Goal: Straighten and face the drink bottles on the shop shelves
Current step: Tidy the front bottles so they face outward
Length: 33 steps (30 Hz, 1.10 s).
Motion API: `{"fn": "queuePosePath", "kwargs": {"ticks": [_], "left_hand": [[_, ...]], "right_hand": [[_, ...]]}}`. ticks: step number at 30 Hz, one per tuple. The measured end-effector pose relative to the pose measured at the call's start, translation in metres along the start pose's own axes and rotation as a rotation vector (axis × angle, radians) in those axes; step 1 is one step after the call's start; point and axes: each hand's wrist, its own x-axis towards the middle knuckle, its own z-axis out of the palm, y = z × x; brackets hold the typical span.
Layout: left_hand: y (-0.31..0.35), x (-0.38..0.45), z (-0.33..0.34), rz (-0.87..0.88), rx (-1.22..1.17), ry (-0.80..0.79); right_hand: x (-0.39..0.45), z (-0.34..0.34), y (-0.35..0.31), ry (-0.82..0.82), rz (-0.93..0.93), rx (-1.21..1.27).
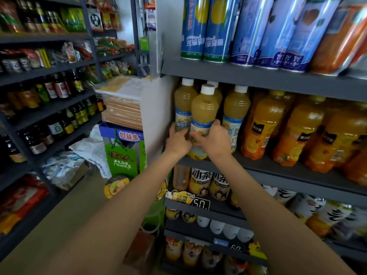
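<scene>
— Both forearms fill the bottom of the view, reaching up to the middle shelf (278, 171). What are the fingers doing?

— Left hand (177, 140) is curled round the left side of the front pale-yellow juice bottle (203, 116), fingertips tucked between it and the neighbour bottle (183, 102) at nine o'clock. Right hand (215, 138) wraps the right side, thumb and fingers clamped across the blue label band.

— So a two-handed grip?

— Yes, both hands closed on that one bottle. It stands upright at the shelf's front edge, white cap up, just ahead of the others in its row.

— What's crowding it?

— Another pale-yellow bottle (236, 114) at three o'clock, just beside the right knuckles. Beyond that, orange juice bottles (264, 126) run off to the right. A fourth cap peeks out behind the held bottle.

— Above and below?

— At twelve o'clock, tall blue cans (204, 28) on the upper shelf. At six o'clock, iced tea bottles (199, 182) behind a price tag (201, 203). Off at nine o'clock, a stack of cartons (124, 108) and a green display stand (122, 153).
</scene>
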Motion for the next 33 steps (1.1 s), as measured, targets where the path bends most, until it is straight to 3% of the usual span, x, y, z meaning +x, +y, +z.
{"fn": "queuePosePath", "kwargs": {"ticks": [3, 6, 18, 33], "left_hand": [[0.008, -0.013, 0.001, -0.034, 0.069, 0.129], [0.020, -0.032, 0.012, 0.121, 0.082, 0.310], [0.036, 0.004, 0.048, 0.081, 0.168, -0.036], [0.030, 0.003, 0.051, 0.077, 0.213, -0.020]], "right_hand": [[-0.007, -0.013, 0.015, -0.032, -0.040, 0.004], [-0.015, -0.031, 0.037, 0.002, -0.026, -0.039], [0.006, -0.035, 0.047, 0.012, 0.127, -0.008], [0.029, -0.025, 0.042, -0.033, 0.219, 0.005]]}}
